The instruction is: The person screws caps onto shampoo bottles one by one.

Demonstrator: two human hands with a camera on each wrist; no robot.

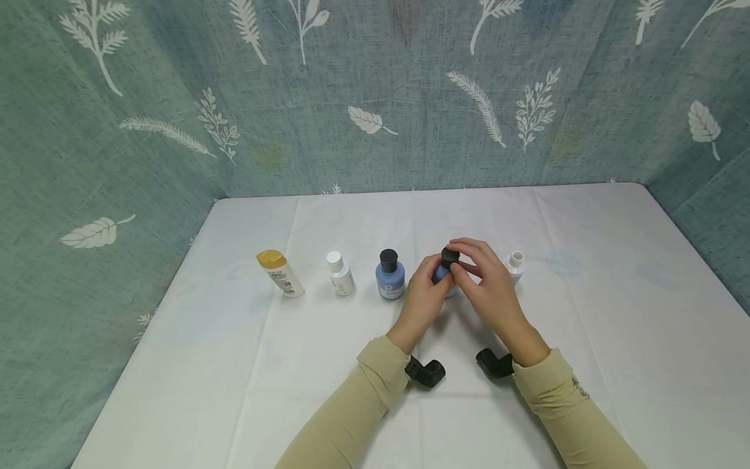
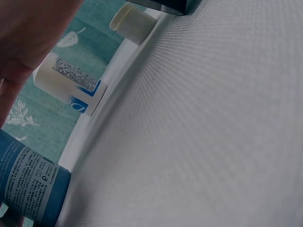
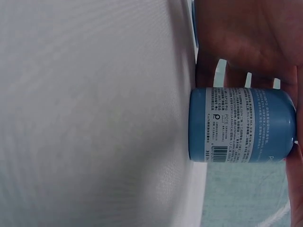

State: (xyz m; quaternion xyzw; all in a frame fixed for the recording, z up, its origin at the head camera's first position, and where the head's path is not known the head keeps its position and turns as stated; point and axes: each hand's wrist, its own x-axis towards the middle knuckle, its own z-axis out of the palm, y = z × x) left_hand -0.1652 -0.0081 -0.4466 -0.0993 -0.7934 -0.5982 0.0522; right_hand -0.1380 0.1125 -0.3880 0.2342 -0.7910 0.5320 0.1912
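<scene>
A blue bottle (image 1: pixel 451 291) with a printed label stands on the white table, its lower part showing plainly as the bottle body (image 3: pixel 241 125) in the right wrist view. My left hand (image 1: pixel 423 294) holds it around the upper part. Thumb and fingers of my right hand (image 1: pixel 491 290) pinch its black cap (image 1: pixel 450 255) from above. Just beyond the right hand is a white bottle (image 1: pixel 516 262) with its neck uncovered, partly hidden by that hand. In the left wrist view, its blue-marked label (image 2: pixel 83 94) faces the camera.
Left of my hands stand a second blue bottle (image 1: pixel 390 280) with a black cap, a white bottle (image 1: pixel 340 273), and a white bottle with a yellow cap (image 1: pixel 281 273). A white, cap-like piece (image 2: pixel 134 23) lies on the table (image 1: pixel 199 365). A leaf-patterned curtain (image 1: pixel 410 156) borders the table.
</scene>
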